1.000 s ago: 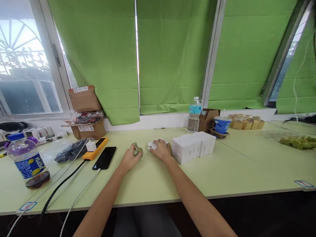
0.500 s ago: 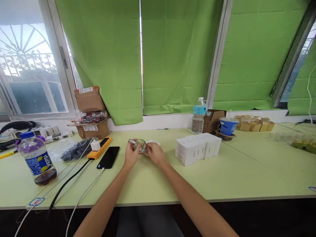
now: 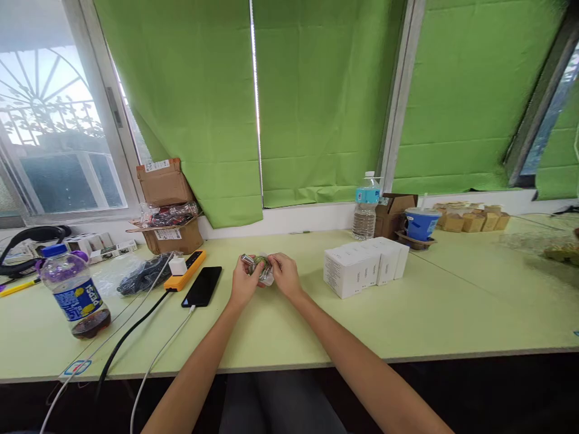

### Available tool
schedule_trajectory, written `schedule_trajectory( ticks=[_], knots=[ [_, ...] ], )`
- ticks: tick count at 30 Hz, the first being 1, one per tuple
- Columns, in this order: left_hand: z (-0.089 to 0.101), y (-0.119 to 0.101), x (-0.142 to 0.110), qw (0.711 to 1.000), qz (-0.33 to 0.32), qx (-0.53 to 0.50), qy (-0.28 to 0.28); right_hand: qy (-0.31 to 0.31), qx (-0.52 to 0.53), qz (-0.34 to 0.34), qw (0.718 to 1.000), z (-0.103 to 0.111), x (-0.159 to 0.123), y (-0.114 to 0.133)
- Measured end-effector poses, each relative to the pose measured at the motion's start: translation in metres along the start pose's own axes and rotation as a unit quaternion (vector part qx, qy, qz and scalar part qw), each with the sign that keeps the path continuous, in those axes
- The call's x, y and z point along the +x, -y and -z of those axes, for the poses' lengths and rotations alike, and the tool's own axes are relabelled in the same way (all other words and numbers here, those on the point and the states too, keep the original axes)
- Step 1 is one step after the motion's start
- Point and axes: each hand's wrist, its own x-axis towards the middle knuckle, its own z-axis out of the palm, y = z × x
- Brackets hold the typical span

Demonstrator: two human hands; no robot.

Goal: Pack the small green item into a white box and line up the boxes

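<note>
Two bare hands meet over the desk [image 3: 316, 337]. One small shiny, see-through object [image 3: 257, 264] sits between them, just above the desktop; take it as the clock's centre. The left hand [image 3: 244, 281] curls around it from 8 o'clock, its grip narrow. The right hand [image 3: 286, 275] comes in from 3 o'clock with fingers bunched narrow at the object's edge; whether they grip it, I cannot tell.

One black phone [image 3: 202, 287] lies near, between 8 and 9 o'clock, beside one orange power strip [image 3: 195, 261] carrying one white plug [image 3: 178, 266]. One Pepsi bottle [image 3: 80, 298] stands well apart at 9. Two cardboard boxes [image 3: 174, 237] are stacked at 10. At 2 stands one water bottle [image 3: 364, 220]. At 3, several white boxes [image 3: 346, 274] form a block, their exact count unclear.
</note>
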Motion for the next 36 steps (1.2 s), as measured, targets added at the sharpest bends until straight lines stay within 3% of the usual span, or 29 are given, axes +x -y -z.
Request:
schedule_trajectory(
  ticks=[5,10,14,17,24,31,36],
  knots=[
    [-0.003,0.000,-0.001,0.998,0.018,-0.014,-0.058,0.003,0.020,0.043,0.999,-0.004,-0.003,0.003],
    [0.002,0.002,0.003,0.986,0.095,-0.046,-0.128,0.045,0.010,0.055,0.997,-0.015,-0.009,0.003],
    [0.007,0.003,0.001,0.982,0.146,-0.047,-0.112,0.103,-0.025,0.046,0.993,-0.019,-0.011,0.001],
    [0.008,0.002,-0.001,0.983,0.157,-0.008,-0.097,0.108,-0.032,0.052,0.992,-0.018,-0.011,0.000],
    [0.012,-0.010,-0.005,0.973,0.090,0.156,-0.144,0.112,-0.097,0.003,0.989,-0.014,-0.011,0.007],
    [0.008,-0.009,-0.003,0.968,0.219,0.032,-0.115,0.080,-0.107,-0.011,0.991,-0.013,-0.011,-0.001],
    [0.005,-0.010,-0.007,0.976,0.206,-0.026,-0.067,0.066,-0.095,0.014,0.993,-0.016,-0.008,-0.016]
  ],
)
